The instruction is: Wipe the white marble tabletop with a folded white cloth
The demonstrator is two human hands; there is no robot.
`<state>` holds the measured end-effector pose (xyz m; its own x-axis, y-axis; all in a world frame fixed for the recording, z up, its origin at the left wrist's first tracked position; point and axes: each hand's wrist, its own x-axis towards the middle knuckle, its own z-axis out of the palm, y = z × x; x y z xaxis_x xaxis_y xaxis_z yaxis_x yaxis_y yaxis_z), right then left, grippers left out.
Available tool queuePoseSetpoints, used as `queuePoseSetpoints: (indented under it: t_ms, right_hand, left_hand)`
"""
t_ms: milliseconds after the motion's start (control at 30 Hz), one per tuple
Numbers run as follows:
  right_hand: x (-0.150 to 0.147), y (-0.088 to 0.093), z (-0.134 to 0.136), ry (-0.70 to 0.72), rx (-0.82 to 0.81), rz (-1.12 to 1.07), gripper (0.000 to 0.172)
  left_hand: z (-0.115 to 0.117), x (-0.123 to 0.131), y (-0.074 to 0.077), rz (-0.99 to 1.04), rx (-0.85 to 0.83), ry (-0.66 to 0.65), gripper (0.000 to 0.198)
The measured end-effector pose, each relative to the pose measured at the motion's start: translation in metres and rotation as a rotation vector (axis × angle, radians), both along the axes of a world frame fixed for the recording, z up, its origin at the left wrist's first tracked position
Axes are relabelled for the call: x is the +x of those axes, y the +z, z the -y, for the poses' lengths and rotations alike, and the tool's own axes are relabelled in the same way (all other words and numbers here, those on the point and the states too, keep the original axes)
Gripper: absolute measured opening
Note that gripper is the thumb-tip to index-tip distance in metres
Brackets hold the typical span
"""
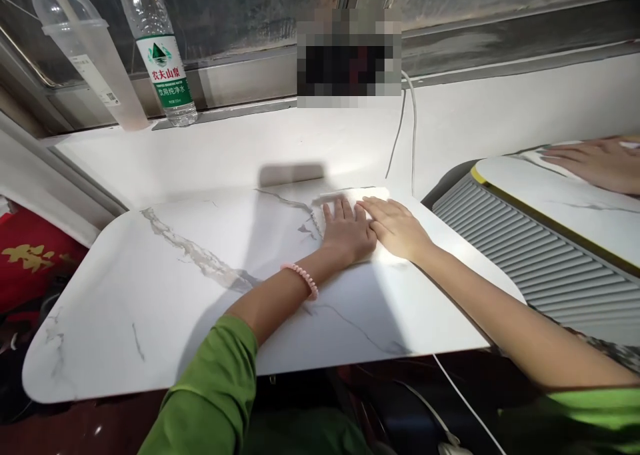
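Observation:
My left hand (349,233) lies flat with its fingers stretched forward, pressing on a thin white wipe (365,193); I cannot tell whether it is paper or cloth. Close against it, my right hand (397,229) also rests flat on the wipe, fingers extended to the left over the other hand's edge. Both palms hide much of the wipe. Beneath it is a white marble-patterned tabletop (165,308) with rounded corners. A pink beaded bracelet (301,279) circles my left wrist.
A plastic bottle (167,75) and a lidded cup (95,61) with a straw stand on the window ledge. Cables (413,135) hang at the wall. Another person's hand (597,163) rests on a second marbled top at right, beside a grey ribbed panel (530,248). A red bag (35,258) is at left.

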<state>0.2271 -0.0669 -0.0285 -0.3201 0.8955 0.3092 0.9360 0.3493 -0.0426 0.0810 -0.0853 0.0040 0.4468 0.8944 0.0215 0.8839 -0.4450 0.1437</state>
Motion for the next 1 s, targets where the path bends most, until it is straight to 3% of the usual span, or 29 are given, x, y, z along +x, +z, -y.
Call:
queuePoseSetpoints:
  t_ms: [233, 367, 467, 600, 833, 1000]
  right_hand:
    - [-0.022, -0.002, 0.134, 0.107, 0.083, -0.006, 0.055]
    - [-0.034, -0.001, 0.156, 0.092, 0.1, -0.026, 0.059]
    - [-0.039, 0.001, 0.143, 0.067, 0.085, -0.031, 0.057]
    - [-0.047, 0.001, 0.102, 0.081, 0.072, -0.036, 0.053]
    - [-0.073, 0.004, -0.009, 0.077, 0.056, -0.1, 0.047]
    - [-0.083, 0.007, -0.067, 0.087, 0.046, -0.14, 0.045]
  left_hand:
    - [0.121, -0.036, 0.005, 0.025, -0.057, -0.098, 0.064]
    - [0.141, -0.049, 0.011, 0.056, -0.079, -0.117, 0.063]
    - [0.127, -0.053, 0.018, 0.073, -0.167, -0.11, 0.063]
    - [0.086, -0.061, 0.018, 0.129, -0.23, -0.099, 0.062]
    - [-0.015, -0.077, 0.0, 0.078, 0.042, -0.005, 0.054]
    - [-0.068, -0.08, -0.003, 0.048, 0.053, 0.035, 0.055]
